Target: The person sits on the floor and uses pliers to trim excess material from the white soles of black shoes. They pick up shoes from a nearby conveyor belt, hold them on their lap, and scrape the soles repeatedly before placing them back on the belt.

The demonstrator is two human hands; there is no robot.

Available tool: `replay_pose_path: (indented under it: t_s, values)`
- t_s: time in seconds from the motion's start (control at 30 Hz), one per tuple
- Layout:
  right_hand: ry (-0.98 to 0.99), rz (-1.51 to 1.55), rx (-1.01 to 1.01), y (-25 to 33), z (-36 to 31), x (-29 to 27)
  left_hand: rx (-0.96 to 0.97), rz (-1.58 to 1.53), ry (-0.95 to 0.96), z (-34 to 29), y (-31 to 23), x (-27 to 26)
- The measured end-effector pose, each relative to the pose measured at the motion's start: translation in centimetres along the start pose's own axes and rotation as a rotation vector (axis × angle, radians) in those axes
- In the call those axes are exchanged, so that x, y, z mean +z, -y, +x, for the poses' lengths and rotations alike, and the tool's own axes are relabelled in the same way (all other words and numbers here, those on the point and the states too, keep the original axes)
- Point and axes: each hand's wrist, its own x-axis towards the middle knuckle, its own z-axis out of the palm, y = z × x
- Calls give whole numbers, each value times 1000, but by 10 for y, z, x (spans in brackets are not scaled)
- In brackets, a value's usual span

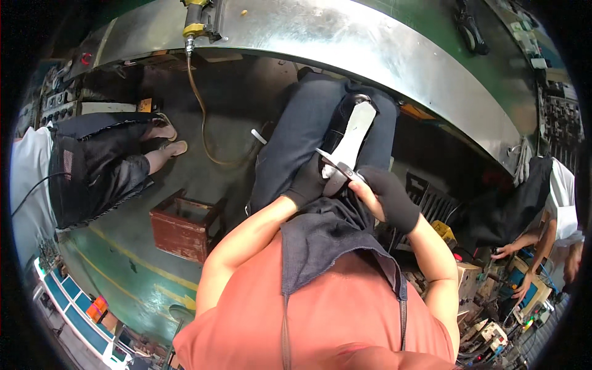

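A shoe (pixel 338 118) with a black upper lies upside down in my lap, its long white insole board (pixel 353 134) facing up. My left hand (pixel 307 184), in a dark glove, is closed around the left side of the shoe's near end; most of its fingers are hidden. My right hand (pixel 388 196) wears a dark glove with bare fingertips and is closed on metal pincers (pixel 335 162). Their jaws lie across the near end of the white board. Whether they grip the upper's edge I cannot tell. A dark apron (pixel 333 240) covers my front.
A metal bench (pixel 370 37) runs along the far side, bearing a yellow air tool (pixel 196 24) with a hose (pixel 200 117). A brown wooden stool (pixel 182 231) stands left. Two other people sit nearby, one at each side. Machines and tools (pixel 493 333) crowd the lower right.
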Motion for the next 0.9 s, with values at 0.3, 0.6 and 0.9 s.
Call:
replay_pose_path:
  t_s: [0.3,0.6,0.9]
  values:
    - [-60,156,447,-61,-70,10,339,604,152,-34,-92,-90]
    - [-261,433,570,-32,-88,20,449,127,-179,55,-153,-77]
    - [119,116,515,-80,-65,0,101,-119,93,21,-43,-14]
